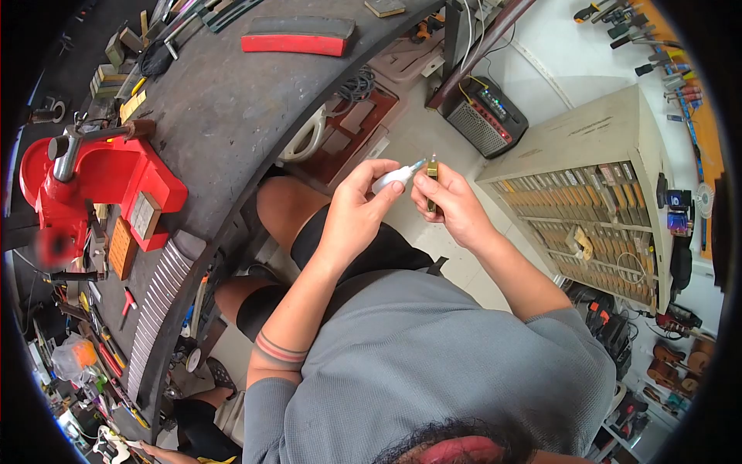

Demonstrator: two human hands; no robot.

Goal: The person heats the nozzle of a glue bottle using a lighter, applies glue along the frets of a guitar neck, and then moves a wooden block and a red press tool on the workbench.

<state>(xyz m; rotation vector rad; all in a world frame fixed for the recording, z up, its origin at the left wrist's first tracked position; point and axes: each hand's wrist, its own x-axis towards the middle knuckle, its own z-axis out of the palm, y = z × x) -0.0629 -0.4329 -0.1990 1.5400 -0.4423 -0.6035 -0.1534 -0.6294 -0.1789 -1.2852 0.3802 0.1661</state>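
"What is nearest?"

"The person's left hand (355,203) has its fingers closed round one small white bottle (391,179). The right hand (457,207) pinches one small brass-coloured piece (433,173), held upright, thumb against its side."

"And the step in hand?"

"I'd judge it's lining up the bottle's tip with the top of the brass piece. They're just beside each other, in front of the shirt (433,348); I can't tell whether they touch."

"What would a move there call for?"

"A steady pinch on the right and a light, careful tilt on the left, I'd say."

"Count what's further out."

"On the left, one bench (224,100) with one red vise (158,182). Beyond, at the bench's far part, one long black-and-red block (297,37). Far right, one cabinet (572,139) and one speaker box (485,116), standing just beside it. The cabinet's many files are too crowded to count."
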